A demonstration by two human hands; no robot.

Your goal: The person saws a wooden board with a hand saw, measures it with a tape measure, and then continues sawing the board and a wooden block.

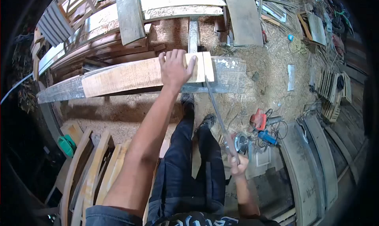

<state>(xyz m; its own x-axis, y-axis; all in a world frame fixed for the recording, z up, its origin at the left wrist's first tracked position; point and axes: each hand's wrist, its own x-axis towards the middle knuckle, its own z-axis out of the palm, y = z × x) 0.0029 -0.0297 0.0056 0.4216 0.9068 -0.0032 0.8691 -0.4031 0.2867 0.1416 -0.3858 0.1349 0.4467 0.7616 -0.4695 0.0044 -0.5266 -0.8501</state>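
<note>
A pale wooden board (130, 76) lies across a grey, weathered beam in the upper middle of the head view. My left hand (173, 68) presses on the board near its right end, with fingers curled over the far edge and thumb pointing right. Low on the right, my right hand (238, 164) is closed round the handle of a handsaw (216, 107). The saw is seen nearly edge-on. Its far end meets the board's near edge, where a dark cut line runs across the wood just right of my left thumb.
The grey beam (233, 74) runs beneath the board. Power tools, one red (258, 119) and one blue (267, 137), lie with cables on the floor at right. Timber pieces (89, 174) stand at lower left. More planks (242, 16) lie beyond the beam, above sawdust-covered ground.
</note>
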